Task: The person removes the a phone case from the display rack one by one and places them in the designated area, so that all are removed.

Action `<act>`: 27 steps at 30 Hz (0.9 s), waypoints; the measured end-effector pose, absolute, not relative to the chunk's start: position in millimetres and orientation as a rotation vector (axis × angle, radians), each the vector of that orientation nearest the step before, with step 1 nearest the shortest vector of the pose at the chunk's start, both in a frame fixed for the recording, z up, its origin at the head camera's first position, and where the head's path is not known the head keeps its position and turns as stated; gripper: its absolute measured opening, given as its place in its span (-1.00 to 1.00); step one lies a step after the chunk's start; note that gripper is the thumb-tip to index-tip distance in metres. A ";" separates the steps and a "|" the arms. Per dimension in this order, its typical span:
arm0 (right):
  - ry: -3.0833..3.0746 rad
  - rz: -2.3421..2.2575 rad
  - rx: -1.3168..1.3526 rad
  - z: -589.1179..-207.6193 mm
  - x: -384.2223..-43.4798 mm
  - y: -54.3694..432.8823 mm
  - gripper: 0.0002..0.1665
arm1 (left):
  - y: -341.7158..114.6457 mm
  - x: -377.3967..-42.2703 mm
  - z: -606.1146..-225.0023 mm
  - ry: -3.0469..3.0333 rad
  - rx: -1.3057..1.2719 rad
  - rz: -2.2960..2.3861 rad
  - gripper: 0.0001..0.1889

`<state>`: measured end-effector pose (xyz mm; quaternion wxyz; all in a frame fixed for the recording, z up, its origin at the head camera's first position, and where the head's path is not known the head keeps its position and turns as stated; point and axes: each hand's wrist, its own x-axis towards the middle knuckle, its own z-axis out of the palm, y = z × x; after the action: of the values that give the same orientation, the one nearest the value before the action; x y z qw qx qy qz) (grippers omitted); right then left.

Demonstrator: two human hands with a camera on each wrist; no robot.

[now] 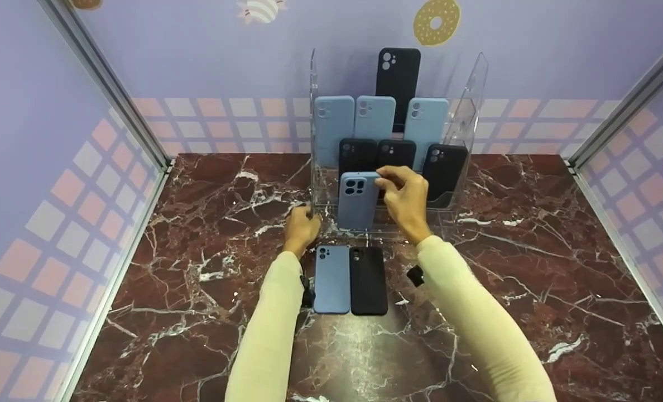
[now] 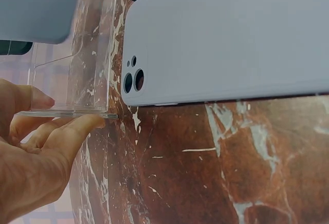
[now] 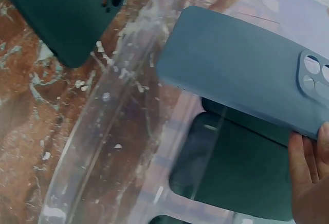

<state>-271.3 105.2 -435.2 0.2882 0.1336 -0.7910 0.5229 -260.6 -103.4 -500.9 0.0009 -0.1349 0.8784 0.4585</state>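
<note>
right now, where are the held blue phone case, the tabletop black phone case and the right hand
Held blue phone case (image 1: pixel 357 209): head view, lower back panel
Tabletop black phone case (image 1: pixel 369 285): head view, back panel
Right hand (image 1: pixel 409 200): head view, back of hand

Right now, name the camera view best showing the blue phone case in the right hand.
The head view: the blue case shows nearly whole, its top corner pinched by the right hand. The right wrist view crops its camera end; the left wrist view seemingly shows only one end.
</note>
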 end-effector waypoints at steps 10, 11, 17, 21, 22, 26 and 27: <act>-1.998 1.394 0.444 -416.7 -256.7 123.4 -0.87 | -103.4 -260.6 -501.1 2.771 -0.426 1.465 -0.74; -1.993 1.397 0.440 -415.5 -255.2 127.0 -0.87 | -103.3 -260.7 -500.8 2.769 -0.422 1.467 -0.74; -2.037 1.397 0.368 -414.1 -245.4 150.6 -0.85 | -102.4 -260.3 -500.2 2.743 -0.417 1.498 -0.73; -2.111 1.377 0.291 -418.6 -238.8 166.1 -0.85 | -102.4 -260.1 -499.9 2.735 -0.428 1.479 -0.78; -2.129 1.377 0.270 -420.2 -237.3 170.1 -0.85 | -102.4 -260.1 -499.8 2.732 -0.429 1.475 -0.79; -2.205 1.416 0.211 -428.6 -233.3 186.9 -0.86 | -103.0 -260.6 -500.0 2.727 -0.438 1.461 -0.81; -2.226 1.438 0.195 -431.1 -232.5 190.9 -0.86 | -103.0 -260.6 -500.4 2.724 -0.439 1.464 -0.81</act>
<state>-232.5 190.9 -431.1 0.2399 0.0714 -0.8132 0.5254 -260.6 -103.0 -500.4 0.0091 -0.1405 0.8721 0.4686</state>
